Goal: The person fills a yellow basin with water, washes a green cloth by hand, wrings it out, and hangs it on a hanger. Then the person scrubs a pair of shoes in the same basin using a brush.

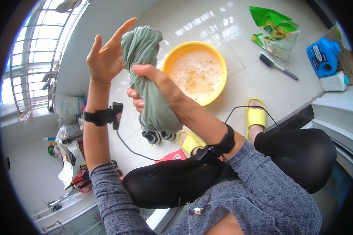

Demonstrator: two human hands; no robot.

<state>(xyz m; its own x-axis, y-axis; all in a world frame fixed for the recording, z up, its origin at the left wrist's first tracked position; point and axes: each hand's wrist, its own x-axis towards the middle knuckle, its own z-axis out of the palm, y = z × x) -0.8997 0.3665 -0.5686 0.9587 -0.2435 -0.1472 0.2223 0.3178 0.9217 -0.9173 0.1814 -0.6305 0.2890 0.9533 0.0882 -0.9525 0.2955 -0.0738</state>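
Observation:
My right hand (pixel 156 83) grips a bunched, twisted green cloth (pixel 147 100) around its middle and holds it up, left of the basin in the picture. Close behind the cloth's upper end is my left hand (pixel 107 57), its fingers spread; part of it is hidden by the cloth, and whether the two touch cannot be told. A yellow plastic basin (pixel 223 73) stands on the tiled floor, holding cloudy, foamy liquid (pixel 194 73).
A brush (pixel 278 66) lies on the floor near a green and white plastic bag (pixel 276 32). Blue (pixel 322 57) and white (pixel 335 82) jugs stand at the right. Shoes (pixel 156 136) and a red item (pixel 173 155) lie near my slippered feet. Cables run from both wrist straps.

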